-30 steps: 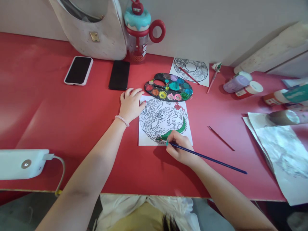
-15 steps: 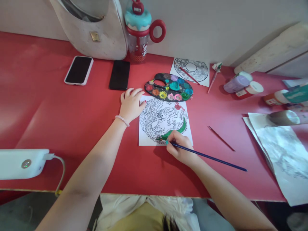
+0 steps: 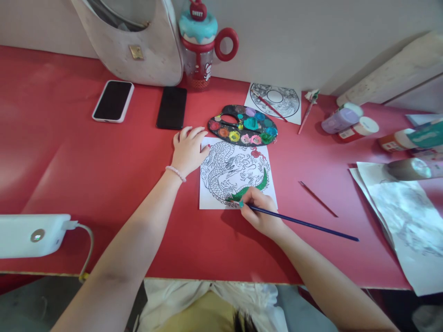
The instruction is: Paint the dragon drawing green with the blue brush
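Note:
A white sheet with a black dragon outline [image 3: 228, 173] lies on the red table [image 3: 104, 161]; part of the dragon's lower curve is painted green. My right hand [image 3: 261, 212] pinches a long blue paintbrush [image 3: 311, 224], its tip on the green patch at the sheet's lower edge. My left hand [image 3: 188, 150] rests flat with fingers apart on the sheet's upper left corner, holding nothing. A black palette [image 3: 242, 125] with several wells of colour sits just beyond the sheet.
Two phones [image 3: 113, 100] [image 3: 171, 107], a pale bag [image 3: 138, 41] and a red-handled bottle [image 3: 199, 44] stand at the back. A second drawing [image 3: 275, 99], loose brushes [image 3: 318, 198], paint bottles [image 3: 341, 118] and papers [image 3: 404, 216] lie right. A white device with a cable [image 3: 32, 235] sits front left.
The brush handle's far end has swung slightly right and up as my right hand shifted a little on the green patch. The left hand has stayed put.

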Demonstrator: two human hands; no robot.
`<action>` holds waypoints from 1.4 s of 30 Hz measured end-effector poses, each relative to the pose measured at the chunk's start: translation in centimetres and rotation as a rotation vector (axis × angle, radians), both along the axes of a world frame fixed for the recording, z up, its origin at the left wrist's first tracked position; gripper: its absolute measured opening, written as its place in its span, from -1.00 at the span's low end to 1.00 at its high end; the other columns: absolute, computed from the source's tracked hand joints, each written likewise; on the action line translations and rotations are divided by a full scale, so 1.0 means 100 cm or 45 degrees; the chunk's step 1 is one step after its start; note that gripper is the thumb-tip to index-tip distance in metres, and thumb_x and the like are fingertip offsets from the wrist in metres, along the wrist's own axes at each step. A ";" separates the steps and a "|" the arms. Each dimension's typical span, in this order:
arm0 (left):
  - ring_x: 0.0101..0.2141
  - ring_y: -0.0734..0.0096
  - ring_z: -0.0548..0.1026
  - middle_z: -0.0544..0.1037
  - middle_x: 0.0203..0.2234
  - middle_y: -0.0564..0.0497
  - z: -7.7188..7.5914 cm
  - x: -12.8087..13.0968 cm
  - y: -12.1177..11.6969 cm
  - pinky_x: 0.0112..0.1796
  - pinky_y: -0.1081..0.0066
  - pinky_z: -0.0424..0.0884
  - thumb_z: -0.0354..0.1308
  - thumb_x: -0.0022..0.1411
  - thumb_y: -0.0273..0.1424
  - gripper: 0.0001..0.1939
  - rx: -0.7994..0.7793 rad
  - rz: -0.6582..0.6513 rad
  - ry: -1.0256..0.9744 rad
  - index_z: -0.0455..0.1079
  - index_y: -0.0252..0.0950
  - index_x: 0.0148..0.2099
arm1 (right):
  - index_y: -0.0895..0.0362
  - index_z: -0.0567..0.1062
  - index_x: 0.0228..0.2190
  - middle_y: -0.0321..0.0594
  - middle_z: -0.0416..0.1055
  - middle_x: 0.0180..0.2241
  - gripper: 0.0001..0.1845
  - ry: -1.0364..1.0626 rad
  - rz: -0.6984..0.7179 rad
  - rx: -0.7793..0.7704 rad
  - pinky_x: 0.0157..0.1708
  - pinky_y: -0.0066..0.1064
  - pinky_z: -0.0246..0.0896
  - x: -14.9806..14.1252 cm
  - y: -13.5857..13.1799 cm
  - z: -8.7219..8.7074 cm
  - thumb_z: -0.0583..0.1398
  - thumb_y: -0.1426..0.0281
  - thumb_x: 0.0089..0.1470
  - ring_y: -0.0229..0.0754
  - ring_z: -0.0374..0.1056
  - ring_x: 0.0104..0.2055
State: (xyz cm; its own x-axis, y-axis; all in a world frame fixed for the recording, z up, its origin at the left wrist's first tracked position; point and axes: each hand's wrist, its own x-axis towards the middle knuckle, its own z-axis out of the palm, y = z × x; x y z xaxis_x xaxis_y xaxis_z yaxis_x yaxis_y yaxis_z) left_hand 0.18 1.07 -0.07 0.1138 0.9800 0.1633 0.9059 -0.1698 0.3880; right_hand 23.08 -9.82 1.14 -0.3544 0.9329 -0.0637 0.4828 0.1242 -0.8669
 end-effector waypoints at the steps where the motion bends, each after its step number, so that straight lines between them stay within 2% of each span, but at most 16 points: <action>1: 0.23 -0.05 0.18 0.37 0.23 -0.02 0.000 0.000 0.000 0.19 -0.12 0.08 0.11 0.32 -0.35 -0.62 -0.003 0.000 -0.005 0.37 -0.13 0.17 | 0.05 0.20 -0.52 -0.40 0.19 -0.64 -0.89 0.002 -0.010 -0.010 -0.65 -0.50 -0.01 0.000 0.000 0.000 0.07 0.48 -0.09 -0.34 0.08 -0.64; 25: 0.24 -0.04 0.18 0.36 0.23 -0.03 0.000 0.000 0.000 0.19 -0.11 0.08 0.09 0.31 -0.34 -0.61 -0.011 0.000 0.003 0.37 -0.17 0.18 | 0.04 0.19 -0.51 -0.40 0.22 -0.62 -0.89 -0.041 -0.007 -0.006 -0.62 -0.49 0.01 0.000 -0.001 -0.002 0.08 0.46 -0.07 -0.33 0.10 -0.62; 42: 0.23 -0.03 0.18 0.37 0.22 0.02 0.000 0.000 0.000 0.20 -0.11 0.09 0.09 0.30 -0.33 -0.60 0.000 0.002 -0.010 0.37 -0.06 0.17 | 0.04 0.18 -0.53 -0.41 0.18 -0.64 -0.86 -0.041 0.006 -0.025 -0.62 -0.49 -0.02 -0.001 0.000 0.000 0.09 0.47 -0.09 -0.33 0.08 -0.62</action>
State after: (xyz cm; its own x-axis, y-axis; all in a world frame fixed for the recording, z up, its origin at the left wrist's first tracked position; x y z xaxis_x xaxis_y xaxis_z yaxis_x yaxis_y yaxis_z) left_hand 0.13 1.10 -0.12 0.1111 0.9801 0.1644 0.9030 -0.1686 0.3951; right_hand 23.00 -9.85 1.10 -0.3564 0.9297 -0.0931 0.5097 0.1099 -0.8533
